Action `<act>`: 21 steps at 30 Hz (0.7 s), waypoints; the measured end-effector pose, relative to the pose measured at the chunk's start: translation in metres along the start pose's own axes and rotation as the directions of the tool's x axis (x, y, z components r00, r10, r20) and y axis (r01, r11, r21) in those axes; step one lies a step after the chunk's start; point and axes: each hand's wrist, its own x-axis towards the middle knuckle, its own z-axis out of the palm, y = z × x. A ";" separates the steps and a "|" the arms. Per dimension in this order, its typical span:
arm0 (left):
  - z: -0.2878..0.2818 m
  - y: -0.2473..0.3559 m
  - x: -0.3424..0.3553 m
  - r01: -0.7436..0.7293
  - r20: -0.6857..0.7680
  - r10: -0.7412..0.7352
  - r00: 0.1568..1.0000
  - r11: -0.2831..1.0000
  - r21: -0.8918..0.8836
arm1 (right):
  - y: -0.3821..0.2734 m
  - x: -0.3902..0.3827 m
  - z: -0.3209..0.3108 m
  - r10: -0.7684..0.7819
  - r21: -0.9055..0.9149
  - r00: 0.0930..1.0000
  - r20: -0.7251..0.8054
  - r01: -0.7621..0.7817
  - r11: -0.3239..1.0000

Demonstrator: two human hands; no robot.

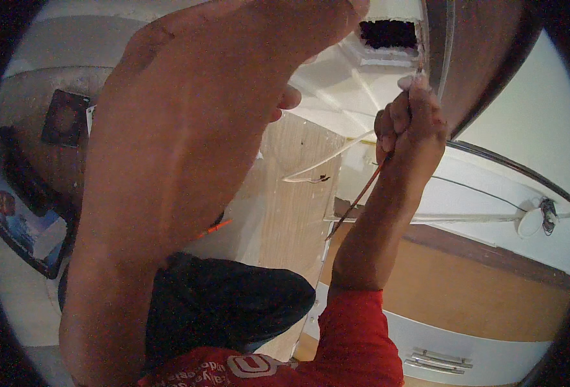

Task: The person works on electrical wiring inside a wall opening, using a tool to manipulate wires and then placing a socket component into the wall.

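My right hand [414,119] is closed, its fingertips raised to the edge of a dark rectangular opening [388,34] with rough white borders. A thin orange-brown stick [364,192] runs through the fist and slants down along the forearm; whatever is at its upper end, by the fingertips, is too blurred to name. Large in the foreground, my left hand [253,45] reaches up toward the top edge, left of the opening. A few curled fingertips show below it, but the rest of its fingers are hidden or cut off, so a held thing cannot be made out.
A white cable [327,166] with dark ends hangs over a wood-grain panel [298,213]. A dark brown curved panel [485,58] rises at upper right. At right are a cabinet drawer [452,348] and a round white fixture [530,223] with wires. A dark square object [66,118] lies left.
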 end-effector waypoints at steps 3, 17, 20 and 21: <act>0.000 0.004 0.000 -0.006 0.006 0.006 1.000 1.000 -0.007 | -0.007 0.003 0.001 -0.012 -0.037 1.000 0.022 0.013 0.999; 0.001 0.005 0.000 -0.016 0.027 0.015 1.000 0.999 0.040 | 0.006 0.006 -0.005 -0.108 0.022 0.994 0.013 0.107 0.994; 0.000 0.006 0.002 -0.018 0.029 0.017 0.999 0.999 0.045 | 0.018 0.003 -0.025 -0.009 0.088 0.998 -0.070 0.015 0.996; 0.000 0.007 0.003 -0.019 0.029 0.018 0.999 0.999 0.049 | 0.018 0.002 -0.028 0.047 0.139 0.995 -0.091 -0.034 0.990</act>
